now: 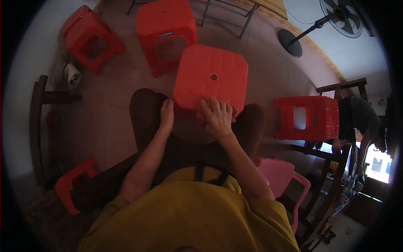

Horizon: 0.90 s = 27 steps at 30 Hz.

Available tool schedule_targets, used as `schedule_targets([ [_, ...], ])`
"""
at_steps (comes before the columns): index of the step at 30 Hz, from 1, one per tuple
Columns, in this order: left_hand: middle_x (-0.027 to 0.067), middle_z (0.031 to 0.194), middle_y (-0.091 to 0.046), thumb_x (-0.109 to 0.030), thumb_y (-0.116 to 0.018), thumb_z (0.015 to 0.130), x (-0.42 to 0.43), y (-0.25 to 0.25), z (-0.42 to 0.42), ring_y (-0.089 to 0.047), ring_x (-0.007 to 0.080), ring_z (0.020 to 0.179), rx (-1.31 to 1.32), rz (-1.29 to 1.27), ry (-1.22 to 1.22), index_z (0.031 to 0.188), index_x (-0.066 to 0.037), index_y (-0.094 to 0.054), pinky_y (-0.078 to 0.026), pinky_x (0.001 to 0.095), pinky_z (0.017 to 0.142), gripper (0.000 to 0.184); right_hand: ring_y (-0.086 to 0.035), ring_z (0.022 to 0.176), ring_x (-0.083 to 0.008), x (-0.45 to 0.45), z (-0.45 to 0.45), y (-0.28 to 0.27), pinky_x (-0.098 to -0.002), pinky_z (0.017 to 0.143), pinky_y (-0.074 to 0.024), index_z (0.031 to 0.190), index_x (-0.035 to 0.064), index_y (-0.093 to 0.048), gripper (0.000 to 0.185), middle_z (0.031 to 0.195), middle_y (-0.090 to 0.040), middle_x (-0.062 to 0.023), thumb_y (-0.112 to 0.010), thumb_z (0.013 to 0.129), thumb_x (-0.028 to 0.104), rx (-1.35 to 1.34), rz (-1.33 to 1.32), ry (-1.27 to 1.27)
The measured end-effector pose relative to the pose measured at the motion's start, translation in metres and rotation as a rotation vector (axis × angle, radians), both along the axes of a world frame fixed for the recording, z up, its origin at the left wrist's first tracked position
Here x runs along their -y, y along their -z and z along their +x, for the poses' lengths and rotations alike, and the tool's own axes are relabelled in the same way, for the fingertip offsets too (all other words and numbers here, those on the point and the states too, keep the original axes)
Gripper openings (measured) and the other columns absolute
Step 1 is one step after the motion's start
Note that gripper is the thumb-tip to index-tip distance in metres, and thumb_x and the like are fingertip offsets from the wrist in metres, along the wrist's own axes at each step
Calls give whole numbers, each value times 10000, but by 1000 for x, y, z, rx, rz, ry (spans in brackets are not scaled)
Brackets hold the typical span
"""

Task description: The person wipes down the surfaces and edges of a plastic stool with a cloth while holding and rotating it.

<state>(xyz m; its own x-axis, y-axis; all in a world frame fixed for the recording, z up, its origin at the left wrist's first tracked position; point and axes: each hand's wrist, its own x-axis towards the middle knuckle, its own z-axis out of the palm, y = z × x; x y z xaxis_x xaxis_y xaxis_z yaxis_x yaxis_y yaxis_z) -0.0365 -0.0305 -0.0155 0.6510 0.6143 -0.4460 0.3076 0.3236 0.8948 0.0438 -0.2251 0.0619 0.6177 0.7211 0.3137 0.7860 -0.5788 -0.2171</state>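
Observation:
A red plastic stool [212, 69] with a round hole in its seat is right in front of me, between my knees, its seat facing up toward me. My right hand [218, 117] grips its near rim, several fingers bent over the top of the seat. At the near left corner, my left hand [167, 115] is against the stool's side; most of its fingers are hidden, though it appears closed on the edge. The stool's legs are mostly out of sight under the seat.
More red stools stand ahead, one [166, 21] close by and a stacked pair [88, 38] farther left. To the right are another red stool [308, 117], a pink chair [275, 174] and a bending person [363, 117]. A standing fan [289, 42] is at the far right.

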Motion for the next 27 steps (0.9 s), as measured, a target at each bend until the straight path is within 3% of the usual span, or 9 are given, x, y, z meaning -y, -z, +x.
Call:
schedule_targets([
  [12,186,1355,-540,-246,-493,998,0,6,-1,-521,253,1236,-31,67,114,1382,39,-462,-397,341,1037,479,-521,1126,-356,-2,12,-6,-520,940,-388,1321,181,-547,696,1298,-489,-130,-694,649,73,-56,-44,44],
  [15,184,1348,-538,-207,-507,989,5,5,0,-515,249,1239,-25,146,98,1370,33,-471,-393,341,1041,451,-534,1106,-351,-3,9,-13,-504,912,-401,1283,150,-581,642,1283,-508,-144,-693,656,71,-65,-7,51],
  [17,176,1359,-518,-183,-510,986,11,-4,-1,-498,259,1257,15,426,115,1371,31,-462,-385,353,1057,443,-535,1103,-351,-4,8,-11,-502,911,-400,1284,151,-581,645,1285,-508,-144,-697,654,76,-47,-18,54],
  [20,166,1370,-498,-170,-510,986,18,-22,-4,-482,275,1270,142,468,74,1382,25,-449,-370,367,1076,445,-536,1102,-349,-2,8,-9,-499,912,-398,1287,153,-580,652,1288,-510,-143,-700,650,81,-21,-10,55],
  [27,150,1355,-510,-219,-471,1012,14,-15,-3,-491,263,1253,-40,346,-16,1386,6,-458,-357,353,1085,436,-518,1140,-341,-3,8,-4,-513,964,-375,1304,191,-573,618,1287,-509,-118,-681,701,107,-26,-25,69],
])
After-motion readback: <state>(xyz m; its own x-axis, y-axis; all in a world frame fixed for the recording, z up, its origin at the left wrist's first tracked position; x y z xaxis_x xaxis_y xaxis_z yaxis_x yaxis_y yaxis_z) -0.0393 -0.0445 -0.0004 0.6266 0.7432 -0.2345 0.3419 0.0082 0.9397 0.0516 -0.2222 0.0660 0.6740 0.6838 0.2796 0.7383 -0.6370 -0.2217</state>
